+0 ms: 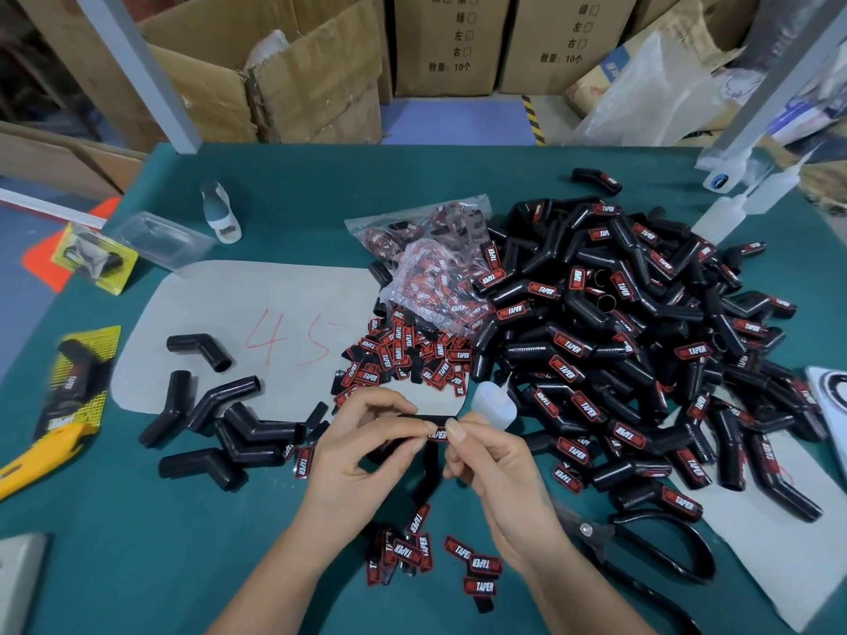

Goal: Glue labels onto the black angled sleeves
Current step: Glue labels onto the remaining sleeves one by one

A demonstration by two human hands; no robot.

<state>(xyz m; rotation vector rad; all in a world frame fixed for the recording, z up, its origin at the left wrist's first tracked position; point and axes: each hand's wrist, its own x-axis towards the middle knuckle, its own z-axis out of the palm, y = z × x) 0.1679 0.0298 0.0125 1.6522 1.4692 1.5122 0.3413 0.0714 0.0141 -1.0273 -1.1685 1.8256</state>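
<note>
My left hand (362,446) grips a black angled sleeve (424,421) over the green table. My right hand (486,460) pinches a red-and-black label (437,435) against that sleeve, and a small white glue bottle (492,403) sticks up from between its fingers. Several unlabelled sleeves (215,421) lie to the left. A large heap of labelled sleeves (618,341) fills the right side. Loose labels lie in a pile (403,359) behind my hands and in a scatter (431,554) in front of them.
Plastic bags of labels (435,263) rest against the heap. Black scissors (641,543) lie at the right front. A yellow utility knife (32,465) and packaged sleeves (78,382) sit at the left edge. Squeeze bottles (733,208) stand far right. Cardboard boxes (275,71) stand behind the table.
</note>
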